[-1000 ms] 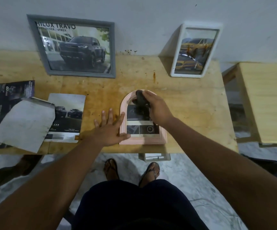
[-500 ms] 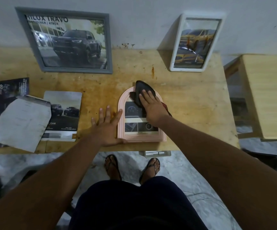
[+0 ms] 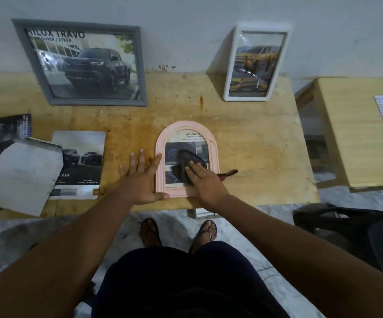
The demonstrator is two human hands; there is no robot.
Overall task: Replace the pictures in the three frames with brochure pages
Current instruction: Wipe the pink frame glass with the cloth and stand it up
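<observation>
- Head camera, looking down: a person stands at a wooden counter (image 3: 254, 145) set against a grey wall; the pink arched frame (image 3: 186, 126) lies flat and face up near the counter's front edge, a brochure page of printed panels showing behind its glass.
- The right hand (image 3: 205, 180) rests on the glass with fingers straight, pressing a dark cloth (image 3: 186, 161) against it rather than clutching it; with the page already in place, this reads as a wipe of the glazing.
- The left hand (image 3: 143, 180) lies spread on the counter just left of the frame, fingers released and holding nothing, forefinger and thumb touching the pink rim; the likely purpose is to brace the frame so it does not slide under the cloth.
- A small reddish item (image 3: 228, 173) pokes out beside the frame's right edge, next to the right hand; what it is cannot be told.
- The grey frame (image 3: 141, 65), showing a dark pickup, and the white frame (image 3: 246, 98), showing a yellow vehicle, lean tilted against the wall; both appear finished and parked clear of the work.
- To the left lie the brochure (image 3: 78, 161) and a pale loose sheet (image 3: 20, 175) overlapping its left edge; probably leftovers kept within reach.
- By this showing the job looks near its end; the pink frame is not yet stood up with the others.
</observation>
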